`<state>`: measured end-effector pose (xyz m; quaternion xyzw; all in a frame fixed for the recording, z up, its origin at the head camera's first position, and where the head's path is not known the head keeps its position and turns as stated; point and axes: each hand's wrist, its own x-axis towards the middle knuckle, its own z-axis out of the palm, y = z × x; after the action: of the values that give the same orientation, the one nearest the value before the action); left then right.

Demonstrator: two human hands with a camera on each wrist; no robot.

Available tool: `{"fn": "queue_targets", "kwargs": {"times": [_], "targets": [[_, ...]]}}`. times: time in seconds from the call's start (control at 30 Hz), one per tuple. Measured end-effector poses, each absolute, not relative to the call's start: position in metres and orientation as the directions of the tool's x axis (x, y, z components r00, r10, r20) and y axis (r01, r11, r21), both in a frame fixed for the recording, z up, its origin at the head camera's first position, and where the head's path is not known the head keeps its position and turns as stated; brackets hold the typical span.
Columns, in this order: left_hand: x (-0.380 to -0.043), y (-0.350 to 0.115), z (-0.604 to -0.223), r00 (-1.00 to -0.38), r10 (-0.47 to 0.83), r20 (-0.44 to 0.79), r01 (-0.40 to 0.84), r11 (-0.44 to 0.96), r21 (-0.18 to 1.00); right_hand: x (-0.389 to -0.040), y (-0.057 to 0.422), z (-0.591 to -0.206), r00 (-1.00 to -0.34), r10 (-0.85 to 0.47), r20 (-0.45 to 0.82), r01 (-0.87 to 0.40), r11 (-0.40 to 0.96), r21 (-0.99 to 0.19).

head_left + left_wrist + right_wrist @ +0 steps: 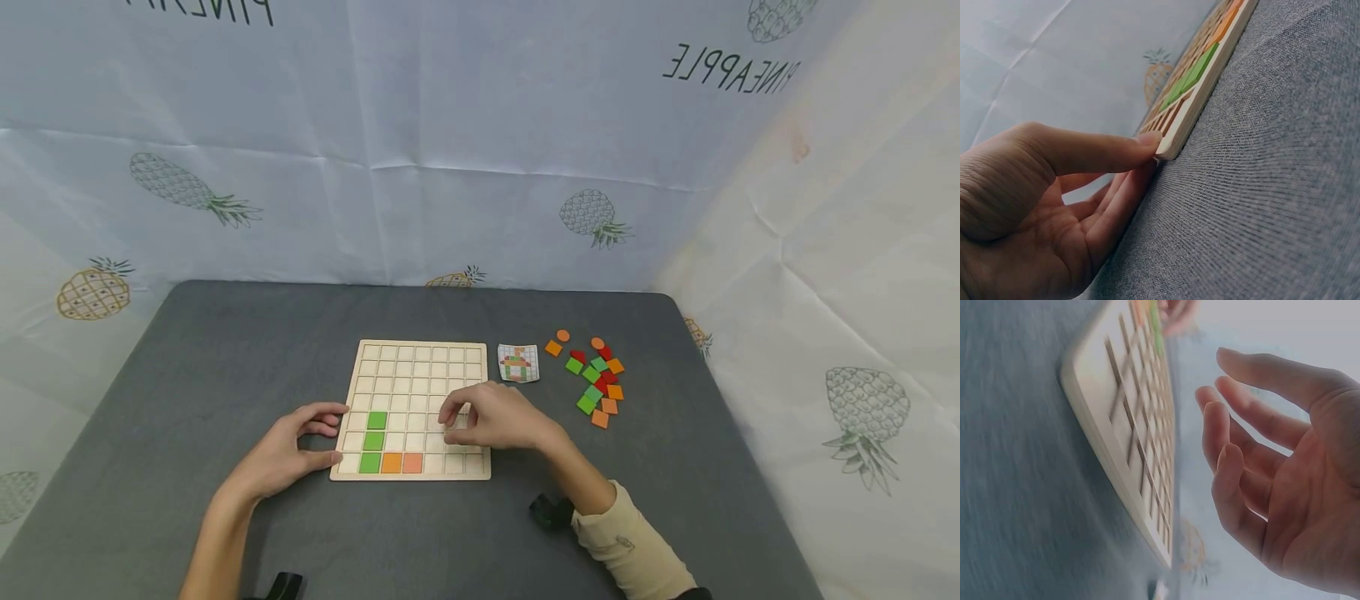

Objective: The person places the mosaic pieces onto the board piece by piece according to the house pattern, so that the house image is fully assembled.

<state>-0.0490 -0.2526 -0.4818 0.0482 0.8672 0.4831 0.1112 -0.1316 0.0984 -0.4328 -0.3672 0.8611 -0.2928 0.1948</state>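
Touching a pale wooden grid board (402, 385), the left hand (285, 452) rests, thumb and fingers apart. The right hand (498, 417) hovers above, likewise parted.

Legible text: dark green "PINEAPPLE" lettering (731, 68), reversed, on pale backdrop cloth (487, 92), above the counter (420, 542)'s far right corner. Partial word (232, 10), same cloth, above counter's far left: "PINE…", reversed, cut off by top edge.

the right hand (1294, 481) hovers, loosely curled, near the gridded board (1124, 425).
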Motion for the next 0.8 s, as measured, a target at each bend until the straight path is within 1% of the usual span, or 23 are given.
{"fn": "queue_targets", "kwargs": {"times": [0.23,0.6,0.8], "targets": [[-0.050,-0.252,-0.480,-0.970,0.192,-0.150,-0.025,0.532,0.846,-0.139,0.131,-0.423,-0.722,-0.681,-0.120,-0.443,0.589,-0.676],[-0.048,-0.252,-0.481,-0.969,0.188,-0.158,-0.034,0.535,0.844,-0.157,0.183,-0.413,-0.791,-0.603,-0.098,-0.372,0.603,-0.706],[-0.049,-0.251,-0.480,-0.970,0.187,-0.156,-0.032,0.537,0.843,-0.166,0.210,-0.419,-0.827,-0.554,-0.095,-0.342,0.629,-0.698]]}}
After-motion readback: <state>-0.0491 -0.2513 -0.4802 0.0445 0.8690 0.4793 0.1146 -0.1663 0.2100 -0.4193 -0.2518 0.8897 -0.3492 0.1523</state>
